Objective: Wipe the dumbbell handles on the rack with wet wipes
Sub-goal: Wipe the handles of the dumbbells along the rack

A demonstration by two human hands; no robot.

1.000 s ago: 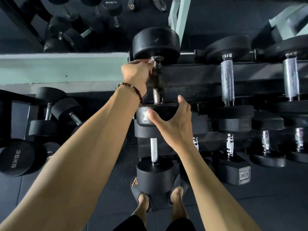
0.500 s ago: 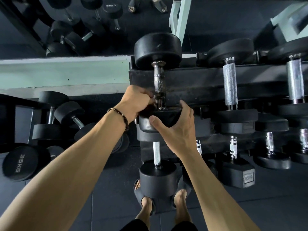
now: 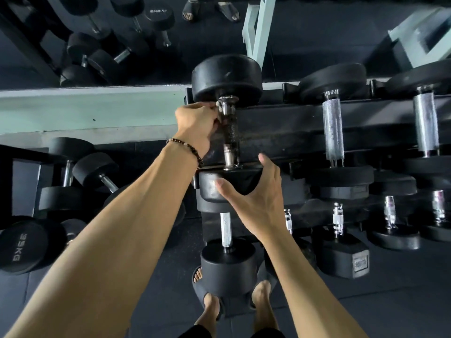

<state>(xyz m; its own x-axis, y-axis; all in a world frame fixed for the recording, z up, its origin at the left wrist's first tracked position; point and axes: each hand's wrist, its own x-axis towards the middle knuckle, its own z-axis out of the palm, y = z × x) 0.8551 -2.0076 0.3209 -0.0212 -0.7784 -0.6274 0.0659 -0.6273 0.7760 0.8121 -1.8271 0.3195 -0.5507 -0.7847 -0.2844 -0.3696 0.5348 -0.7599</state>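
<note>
Now the left hand [image 3: 195,124] sits at the far end of the dumbbell handle [image 3: 229,132], up from the near end where it was half a second ago. Its fingers are curled round the bar just below the far weight head [image 3: 227,78], and a pale scrap at the fingertips is probably the wet wipe [image 3: 217,103]; I cannot confirm this. The right hand [image 3: 256,201] has stayed put, its fingers spread and pressing the near weight head [image 3: 227,184] to steady the dumbbell on the top tier of the rack [image 3: 280,132]. I judge this a repeated stroke along one handle. The neighbouring handle [image 3: 333,129] to the right looks untouched, so most of the task remains.
</note>
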